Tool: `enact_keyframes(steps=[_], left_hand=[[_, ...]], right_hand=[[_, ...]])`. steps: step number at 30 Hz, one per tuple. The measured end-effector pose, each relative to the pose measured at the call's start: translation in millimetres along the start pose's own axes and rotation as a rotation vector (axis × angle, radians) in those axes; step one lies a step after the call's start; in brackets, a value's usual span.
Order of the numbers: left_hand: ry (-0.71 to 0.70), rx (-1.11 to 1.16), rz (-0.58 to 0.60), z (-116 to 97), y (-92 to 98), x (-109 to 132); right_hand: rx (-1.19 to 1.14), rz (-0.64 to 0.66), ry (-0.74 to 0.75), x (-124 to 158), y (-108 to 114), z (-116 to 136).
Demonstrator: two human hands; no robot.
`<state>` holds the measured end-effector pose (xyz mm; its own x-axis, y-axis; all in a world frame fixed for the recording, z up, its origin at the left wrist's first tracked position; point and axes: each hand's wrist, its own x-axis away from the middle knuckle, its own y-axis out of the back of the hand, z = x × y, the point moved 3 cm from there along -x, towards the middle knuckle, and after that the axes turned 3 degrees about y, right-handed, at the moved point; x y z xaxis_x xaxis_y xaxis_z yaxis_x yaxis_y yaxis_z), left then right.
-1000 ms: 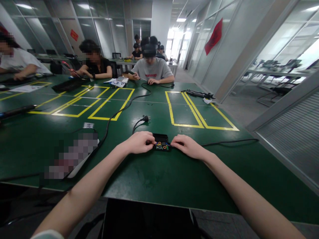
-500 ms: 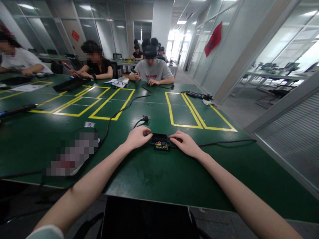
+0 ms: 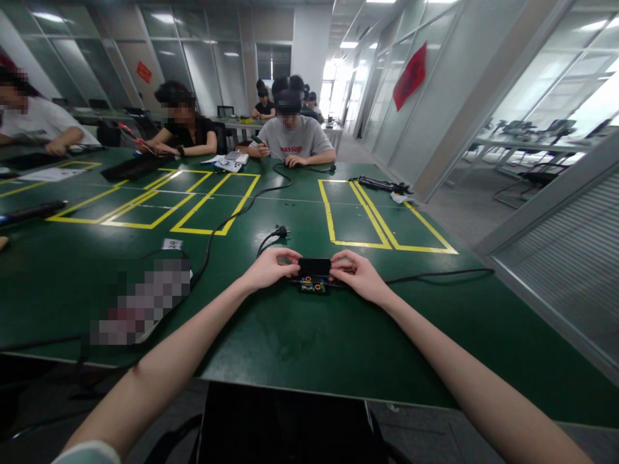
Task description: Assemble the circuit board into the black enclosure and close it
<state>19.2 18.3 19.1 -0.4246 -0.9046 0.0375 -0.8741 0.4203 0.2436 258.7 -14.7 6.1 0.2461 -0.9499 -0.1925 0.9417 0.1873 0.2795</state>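
Between my hands is a black plastic cover [image 3: 314,267], tilted up, its two short ends pinched by my left hand [image 3: 273,265] and my right hand [image 3: 356,274]. Just in front of it, nearer to me, an opened power adapter [image 3: 313,285] lies on the table, its circuit board with copper-coloured coils and blue and green parts exposed. A black cord [image 3: 435,277] runs from the adapter to the right. Behind my left hand, a cord with a black plug [image 3: 280,231] rests on the table.
The green table [image 3: 261,341] bears yellow tape outlines. At left lies a blurred-out object [image 3: 145,299] beside a long black cable [image 3: 209,248] and a label [image 3: 173,244]. A black folded stand-like item [image 3: 380,185] is at far right. Co-workers sit across, one in a grey shirt [image 3: 302,138].
Both hands have closed in on the cover's ends, and it is raised and tilted up more than before. The circuit board stays in place. The view has shifted slightly.
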Motion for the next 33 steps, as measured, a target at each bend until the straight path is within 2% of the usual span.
enact_keyframes(steps=[4, 13, 25, 33], left_hand=[[0.034, 0.012, 0.017, -0.8, 1.3, 0.6], [0.014, 0.027, 0.008, 0.2, 0.3, 0.0], [0.045, 0.052, 0.024, 6.1, -0.1, -1.5], [0.023, 0.005, 0.038, -1.0, -0.9, 2.3]], right_hand=[[0.020, 0.035, 0.008, 1.0, -2.3, -0.5], [0.130, 0.015, 0.047, 0.9, -1.2, -1.4], [0.119, 0.015, 0.046, 1.3, -1.4, -2.0], [0.177, 0.060, 0.048, 2.7, 1.1, 5.7]])
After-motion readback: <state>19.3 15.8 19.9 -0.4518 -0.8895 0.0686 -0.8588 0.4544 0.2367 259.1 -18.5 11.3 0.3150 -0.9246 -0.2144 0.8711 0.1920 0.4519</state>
